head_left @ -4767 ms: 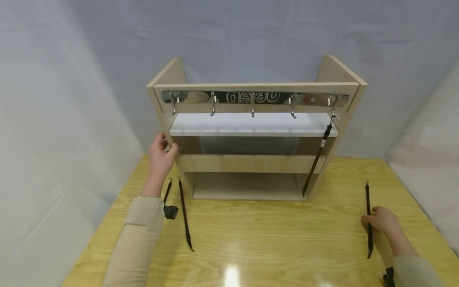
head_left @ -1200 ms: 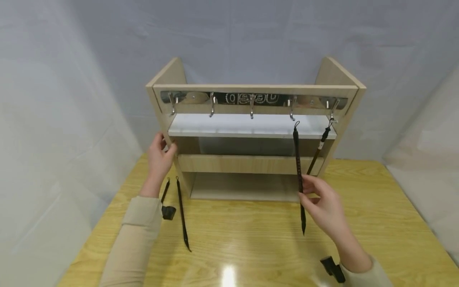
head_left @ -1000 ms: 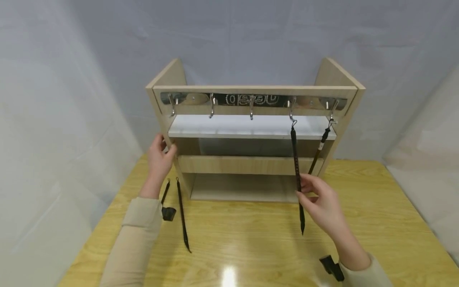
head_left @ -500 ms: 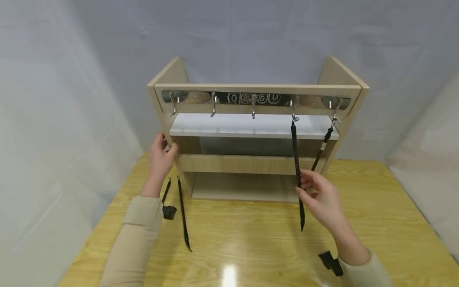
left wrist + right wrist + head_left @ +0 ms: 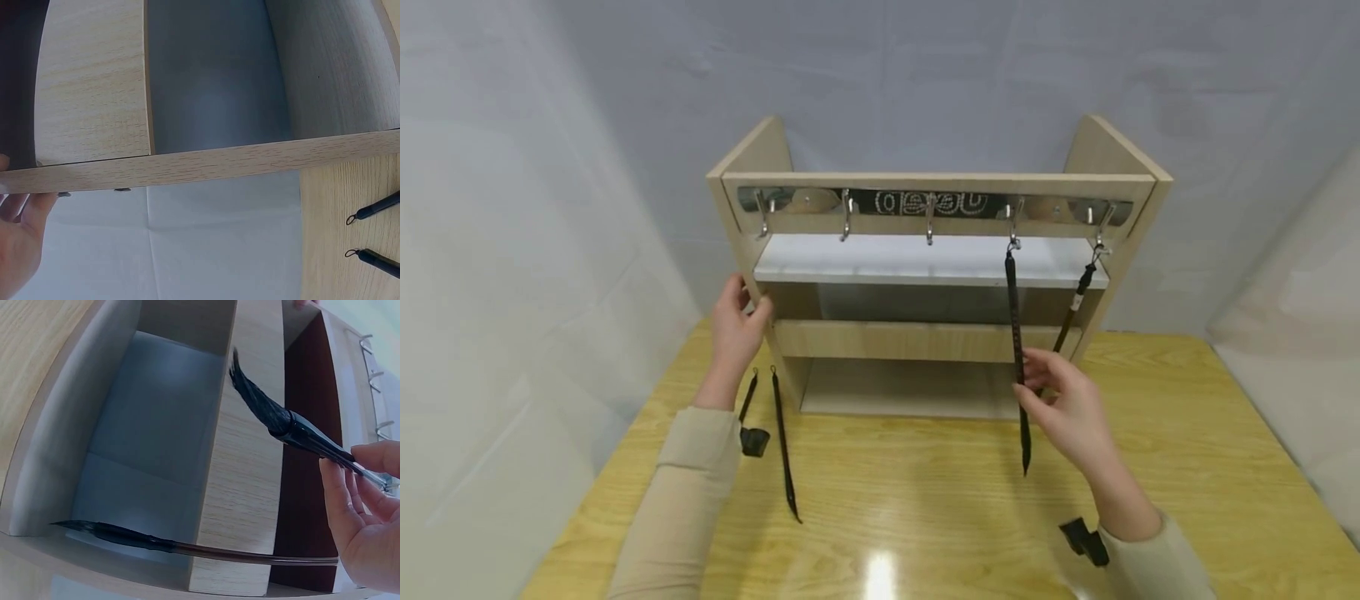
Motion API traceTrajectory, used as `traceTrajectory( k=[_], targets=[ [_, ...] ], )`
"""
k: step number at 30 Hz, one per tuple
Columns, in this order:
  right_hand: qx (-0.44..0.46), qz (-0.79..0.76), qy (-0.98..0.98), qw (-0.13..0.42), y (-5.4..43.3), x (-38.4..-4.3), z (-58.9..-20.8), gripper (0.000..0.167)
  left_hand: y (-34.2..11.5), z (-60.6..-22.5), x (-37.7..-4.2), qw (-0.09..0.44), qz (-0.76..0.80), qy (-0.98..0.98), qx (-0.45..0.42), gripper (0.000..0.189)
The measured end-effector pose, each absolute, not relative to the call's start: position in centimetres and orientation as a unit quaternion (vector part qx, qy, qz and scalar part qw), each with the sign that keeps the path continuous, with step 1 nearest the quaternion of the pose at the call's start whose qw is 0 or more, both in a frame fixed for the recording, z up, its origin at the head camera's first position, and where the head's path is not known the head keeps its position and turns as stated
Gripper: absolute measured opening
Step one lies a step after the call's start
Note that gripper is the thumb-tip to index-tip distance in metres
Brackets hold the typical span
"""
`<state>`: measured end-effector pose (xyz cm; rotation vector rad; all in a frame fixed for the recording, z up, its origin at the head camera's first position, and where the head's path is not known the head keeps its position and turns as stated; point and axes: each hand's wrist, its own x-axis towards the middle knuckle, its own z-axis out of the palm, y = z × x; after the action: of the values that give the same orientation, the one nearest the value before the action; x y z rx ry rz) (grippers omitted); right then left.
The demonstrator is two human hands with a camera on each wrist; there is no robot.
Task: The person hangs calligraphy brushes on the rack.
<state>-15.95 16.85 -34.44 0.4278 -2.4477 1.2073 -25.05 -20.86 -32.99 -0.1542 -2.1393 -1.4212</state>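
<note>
Tabletop (image 5: 880, 467) centre passable, rightmost brush (image 5: 1068, 321) crossing shelf (image 5: 895, 340)

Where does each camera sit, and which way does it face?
Head: on the head, facing forward and down at the rack; left hand and right hand show.
Left wrist: on that wrist, facing the rack's side edge; left hand partly shows.
Right wrist: on that wrist, facing the rack and held brush; right hand partly shows.
Shared: head and right wrist both show the held brush.

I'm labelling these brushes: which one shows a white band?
The brush hanging from the far-right hook, partly behind the right hand; its white band shows on no other brush.
</note>
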Motion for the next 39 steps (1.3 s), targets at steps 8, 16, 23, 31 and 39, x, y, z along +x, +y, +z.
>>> traceTrajectory(
  k=[8, 16, 23, 31, 39],
  targets=[
    [0.134, 0.45, -0.866, 0.173, 16.7, -17.2, -35.2, 0.037, -20.8, -33.0, -25.2, 0.282, -0.534, -0.795, -0.057, 0.034],
    [0.121, 0.456, -0.865, 0.169, 16.3, -18.7, -36.1, 0.029, -20.9, -33.0, -25.2, 0.275, -0.537, -0.795, -0.059, 0.035],
    [0.124, 0.478, -0.854, 0.163, 15.7, -19.7, -36.6, 0.025, -20.8, -32.9, -25.0, 0.266, -0.542, -0.795, -0.049, 0.037],
    [0.115, 0.49, -0.849, 0.163, 15.1, -20.4, -36.7, 0.023, -20.8, -32.9, -25.1, 0.271, -0.538, -0.797, -0.051, 0.036],
    [0.099, 0.527, -0.817, 0.214, 14.6, -21.3, -37.3, 0.02, -20.8, -32.9, -25.1, 0.272, -0.533, -0.799, -0.05, 0.035]
  ],
)
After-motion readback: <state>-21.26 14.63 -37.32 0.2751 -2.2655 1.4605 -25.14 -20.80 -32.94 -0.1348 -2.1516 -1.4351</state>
